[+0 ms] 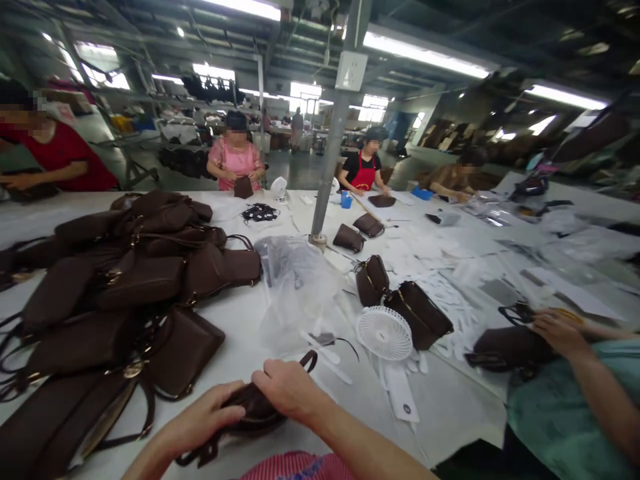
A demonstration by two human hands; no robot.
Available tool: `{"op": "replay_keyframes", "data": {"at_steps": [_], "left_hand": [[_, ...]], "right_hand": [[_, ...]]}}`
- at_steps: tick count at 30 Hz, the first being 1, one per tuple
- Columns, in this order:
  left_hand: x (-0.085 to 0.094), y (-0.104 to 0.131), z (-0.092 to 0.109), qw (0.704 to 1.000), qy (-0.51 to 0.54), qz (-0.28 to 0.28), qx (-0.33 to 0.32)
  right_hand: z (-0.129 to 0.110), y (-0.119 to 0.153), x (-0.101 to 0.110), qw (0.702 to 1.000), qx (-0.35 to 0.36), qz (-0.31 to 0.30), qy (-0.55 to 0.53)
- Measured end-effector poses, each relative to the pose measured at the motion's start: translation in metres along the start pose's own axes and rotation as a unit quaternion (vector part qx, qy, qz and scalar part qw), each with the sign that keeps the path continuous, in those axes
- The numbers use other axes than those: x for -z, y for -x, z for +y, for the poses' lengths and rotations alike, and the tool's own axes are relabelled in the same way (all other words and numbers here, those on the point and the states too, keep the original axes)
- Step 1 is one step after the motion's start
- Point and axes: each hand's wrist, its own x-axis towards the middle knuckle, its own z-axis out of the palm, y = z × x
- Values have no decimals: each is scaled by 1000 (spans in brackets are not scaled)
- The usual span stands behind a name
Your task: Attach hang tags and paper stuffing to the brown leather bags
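Observation:
A small dark brown handbag (257, 410) lies at the near edge of the white table, between my two hands. My left hand (215, 417) is closed round its left end, thumb along the top. Over the upper right part of the bag, my right hand (287, 387) curls its fingers; the fingertips are partly hidden. A strap loop sticks up beyond my right hand, and another strap hangs at the lower left. Close by on the left is a big heap of brown handbags (140, 277) with straps and gold-coloured fittings.
A white fan (385, 333) lies right of centre beside brown bags (420, 313). Clear plastic wrap (295, 287) sits ahead, near a metal post (333, 140). At right a co-worker's hands (560, 330) hold a brown bag. Several people work along the table's far side.

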Motion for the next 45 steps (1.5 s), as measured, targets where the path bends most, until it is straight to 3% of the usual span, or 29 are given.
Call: {"op": "replay_keyframes", "data": {"at_steps": [3, 6, 7, 9, 11, 12, 17, 23, 28, 32, 34, 37, 38, 39, 45], "left_hand": [[-7, 1, -12, 995, -82, -48, 11], [-6, 0, -27, 997, -70, -1, 38], [-4, 0, -31, 997, -53, 21, 45], [1, 0, -37, 997, 1, 62, 53], [4, -2, -40, 992, 65, 98, 56], [4, -3, -40, 988, 91, 114, 57], [-3, -12, -44, 978, 123, 143, 85], [-8, -15, -48, 970, 145, 172, 92], [-6, -11, -40, 973, 116, 176, 96], [-4, -13, -37, 974, 97, 188, 79], [-4, -16, -37, 970, 125, 201, 57], [-7, -19, -36, 963, 178, 201, 27], [-9, -19, -36, 962, 192, 194, 21], [-10, -20, -35, 962, 202, 184, 18], [-21, -19, -35, 964, 218, 152, -11]], "right_hand": [[4, 9, -10, 999, -30, -4, -37], [22, 26, -25, 989, -56, 54, -127], [32, 36, -34, 981, -97, 79, -151], [57, 61, -56, 949, -261, 98, -147], [82, 88, -84, 904, -413, 32, -107], [93, 100, -98, 893, -439, 13, -99], [116, 125, -158, 873, -479, -29, -88], [131, 117, -186, 871, -470, -27, -138], [145, 125, -176, 867, -435, 0, -243], [138, 140, -147, 834, -428, -13, -347], [124, 145, -124, 776, -427, 15, -464], [96, 143, -87, 622, -415, 82, -659], [86, 140, -75, 585, -416, 95, -689], [76, 135, -65, 571, -418, 99, -699], [30, 94, -26, 587, -363, 83, -719]]}}
